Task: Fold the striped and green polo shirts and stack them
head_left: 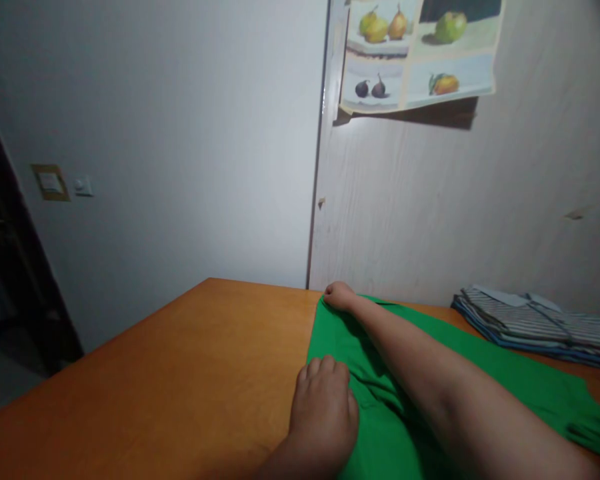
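A green shirt (460, 347) lies spread over the right part of the wooden table, with creases around its middle and a bunched part at the far right. My right hand (339, 296) reaches across it to its far left corner, fingers closed on the cloth there. Nearer to me, my left hand (325, 403) is curled over the shirt's left edge, knuckles up, gripping the fabric. My right forearm covers part of the shirt, and its near end runs out of view at the bottom.
The orange-brown table (205, 360) extends left to an angled edge. A stack of folded striped shirts (535, 320) lies at the back right against a pale panel. Fruit pictures (420, 53) hang above. A dark door frame (25, 267) stands at far left, near wall switches (51, 182).
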The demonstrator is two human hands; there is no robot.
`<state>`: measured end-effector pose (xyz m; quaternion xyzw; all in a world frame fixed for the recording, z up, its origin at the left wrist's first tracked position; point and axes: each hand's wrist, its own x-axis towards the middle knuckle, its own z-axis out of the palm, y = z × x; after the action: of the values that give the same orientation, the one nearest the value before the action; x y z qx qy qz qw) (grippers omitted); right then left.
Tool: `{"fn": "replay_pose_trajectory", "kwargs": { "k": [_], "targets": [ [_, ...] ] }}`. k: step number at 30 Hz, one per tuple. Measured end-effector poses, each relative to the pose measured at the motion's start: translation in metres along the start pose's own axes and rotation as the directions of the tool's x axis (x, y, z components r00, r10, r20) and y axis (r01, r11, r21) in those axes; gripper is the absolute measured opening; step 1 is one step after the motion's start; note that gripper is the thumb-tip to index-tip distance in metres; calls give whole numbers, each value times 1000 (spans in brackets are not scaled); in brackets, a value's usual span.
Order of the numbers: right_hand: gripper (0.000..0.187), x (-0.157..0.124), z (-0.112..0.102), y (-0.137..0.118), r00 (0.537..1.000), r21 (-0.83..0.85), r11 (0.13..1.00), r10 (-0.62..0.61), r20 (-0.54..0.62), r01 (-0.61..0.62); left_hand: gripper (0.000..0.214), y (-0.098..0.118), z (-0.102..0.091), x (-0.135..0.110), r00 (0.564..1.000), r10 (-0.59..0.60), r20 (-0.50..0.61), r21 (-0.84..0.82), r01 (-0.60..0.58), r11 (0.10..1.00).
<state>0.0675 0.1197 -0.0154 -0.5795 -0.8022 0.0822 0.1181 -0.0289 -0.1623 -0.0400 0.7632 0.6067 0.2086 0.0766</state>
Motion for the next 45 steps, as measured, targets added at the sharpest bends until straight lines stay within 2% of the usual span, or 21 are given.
{"fn": "replay_pose_trajectory", "kwargs": {
  "k": [9,16,21,27,31,37,41,45],
  "targets": [
    [25,1,-3,15,990,18,996,86,-115,-85,25,2,-2,1,1000,1,2,26,-1,1000],
    [20,-3,-10,10,999,47,999,17,-37,-15,24,1,0,1,1000,8,-3,25,-8,1000],
    [31,-1,-6,0,997,7,999,-51,-55,52,23,1,0,0,1000,13,-6,30,-13,999],
    [19,3,1,0,997,-68,995,-74,3,74,22,2,-1,-1,1000,21,-14,21,-20,1000],
    [23,3,-1,7,996,-91,993,-76,-39,72,22,3,-1,-1,1000,19,-13,19,-19,1000],
    [28,-2,-13,15,991,-70,998,-13,-135,3,22,2,0,-1,1000,19,-16,15,-19,1000],
    [30,-16,-14,8,988,-27,995,-101,-116,99,22,2,-2,-1,1000,24,-18,20,-23,1000],
    [23,-39,-6,3,978,22,978,-207,-23,207,21,3,-4,1,1000,18,-1,31,-18,999]
  ]
}}
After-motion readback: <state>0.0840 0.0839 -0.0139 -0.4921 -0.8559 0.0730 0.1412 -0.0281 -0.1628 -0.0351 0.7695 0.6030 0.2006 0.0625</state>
